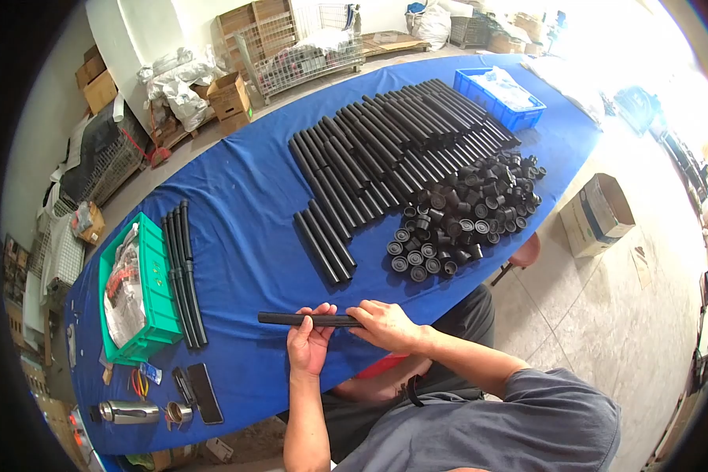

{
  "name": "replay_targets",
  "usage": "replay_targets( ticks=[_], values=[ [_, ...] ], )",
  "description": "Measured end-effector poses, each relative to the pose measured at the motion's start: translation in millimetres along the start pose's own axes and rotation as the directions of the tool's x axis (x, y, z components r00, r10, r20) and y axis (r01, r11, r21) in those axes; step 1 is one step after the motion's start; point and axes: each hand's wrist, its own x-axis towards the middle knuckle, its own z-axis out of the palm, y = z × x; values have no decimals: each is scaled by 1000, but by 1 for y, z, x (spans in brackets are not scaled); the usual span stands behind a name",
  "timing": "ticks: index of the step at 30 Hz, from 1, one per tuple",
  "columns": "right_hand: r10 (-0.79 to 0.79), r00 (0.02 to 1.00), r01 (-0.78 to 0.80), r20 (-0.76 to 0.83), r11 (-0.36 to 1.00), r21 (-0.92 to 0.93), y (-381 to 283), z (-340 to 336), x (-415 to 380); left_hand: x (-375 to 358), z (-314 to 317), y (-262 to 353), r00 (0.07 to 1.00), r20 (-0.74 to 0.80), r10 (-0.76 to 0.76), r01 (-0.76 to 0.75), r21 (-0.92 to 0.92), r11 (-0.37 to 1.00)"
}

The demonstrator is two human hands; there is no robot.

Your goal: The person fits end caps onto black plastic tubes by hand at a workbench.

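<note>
The left grip (311, 337), a bare hand turned palm up, is lightly closed around the middle stretch of a black tube (279, 318), thumb over it and fingers behind. The right grip (385, 324), knuckles up, is closed over the tube's other end. The tube lies nearly level across both, just above the near edge of the blue-covered counter (236, 197). To handle it well, I would keep the left grip as a loose cradle, steady the tube without squeezing, and let the right grip's fingertips work in line with its length, wrists relaxed, so that it neither tilts nor twists. Just beyond the grips lie loose tubes (315, 248), with stacked tubes (362, 141) behind; a heap of black caps (468, 212) sits farther out to the right. Out to the left, a few more tubes (197, 303) lie beside a green crate (159, 315). What the right fingers cover is hidden, so whether that end bears a cap cannot be told, nor how firmly either grip presses. The crate's contents are hard to make out, and glare washes out the scene past the blue bin (519, 118).
</note>
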Motion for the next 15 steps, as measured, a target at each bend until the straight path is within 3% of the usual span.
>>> replay_targets(
  ticks=[2,3,5,6,8,9,10,13,15],
  values=[
    [-31,999,31,-5,996,-81,0,0,2,0,-4,-2,1000,-10,19,-19,-1,1000],
    [185,971,-201,153,975,95,-5,-7,6,0,-6,-2,1000,10,16,-16,-13,1000],
    [453,714,-659,534,692,295,-19,-30,23,-1,-10,0,999,48,14,-12,-36,999],
    [485,569,-789,664,550,275,-20,-37,29,-2,-9,1,999,42,7,-6,-26,1000],
    [326,854,-443,406,864,240,-4,-17,13,-1,-6,0,999,33,-6,6,-8,1000],
    [188,943,-240,276,956,167,-6,-15,11,0,-4,0,1000,19,-1,0,4,1000],
    [169,968,-178,188,984,30,-12,-15,6,0,-2,0,1000,5,5,-5,15,1000],
    [242,948,-257,206,965,51,-17,-7,-1,0,-6,-2,999,33,17,-18,12,1000],
    [293,882,-375,369,911,174,-15,-11,0,-2,-10,-2,998,56,7,-7,-2,1000]
  ],
)
